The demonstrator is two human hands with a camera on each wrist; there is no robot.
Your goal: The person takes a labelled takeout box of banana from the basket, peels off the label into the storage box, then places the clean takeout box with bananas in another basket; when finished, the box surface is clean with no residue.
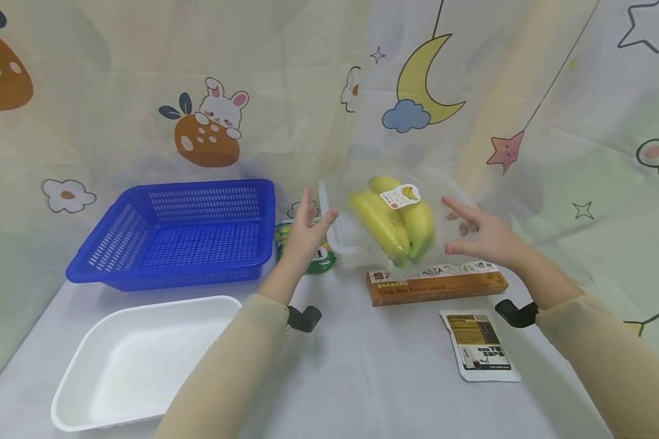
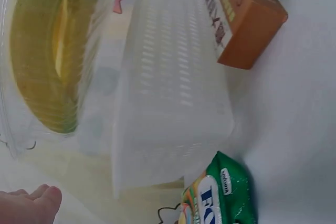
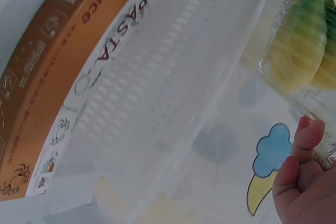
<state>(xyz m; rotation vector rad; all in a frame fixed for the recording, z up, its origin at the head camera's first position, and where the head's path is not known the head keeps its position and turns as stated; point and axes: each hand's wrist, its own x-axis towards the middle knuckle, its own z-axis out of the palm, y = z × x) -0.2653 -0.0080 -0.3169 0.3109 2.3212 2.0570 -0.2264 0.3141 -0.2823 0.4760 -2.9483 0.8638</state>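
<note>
A clear plastic pack of bananas (image 1: 392,222) with a white label is raised above the white perforated basket (image 1: 345,235). My right hand (image 1: 486,238) grips the pack by its right edge; some fingers show through the clear plastic. In the right wrist view, the fingers (image 3: 307,135) bend at the pack's edge, beside the bananas (image 3: 299,51). My left hand (image 1: 304,235) is spread to the left of the pack, apart from it, with nothing held. Only its fingertips (image 2: 47,200) enter the left wrist view.
A blue basket (image 1: 170,277) stands at the back left, with a white tray (image 1: 137,360) in front. A green packet (image 1: 321,261) lies behind my left hand. The brown pasta box (image 1: 439,289) stands before the white basket, and a flat sachet (image 1: 480,344) lies nearer at right.
</note>
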